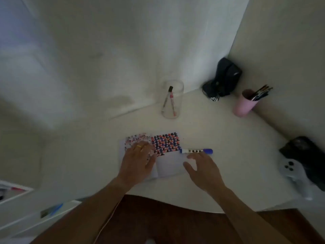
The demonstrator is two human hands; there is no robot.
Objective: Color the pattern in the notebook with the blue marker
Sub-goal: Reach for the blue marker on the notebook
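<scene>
One blue marker (196,151) lies crosswise on the desk (228,138) at the notebook (167,164)'s right edge, cap end rightward; right hand (204,170) hovers beside it, fingers spread; left hand (138,162) lies flat on the page.

Dim, soft light fills a corner where two pale walls (123,50) meet behind a white table (228,138) with a curved front edge. Below that edge shows dark reddish-brown floor (167,222). At lower left stand white shelves (21,208), blurred.
</scene>
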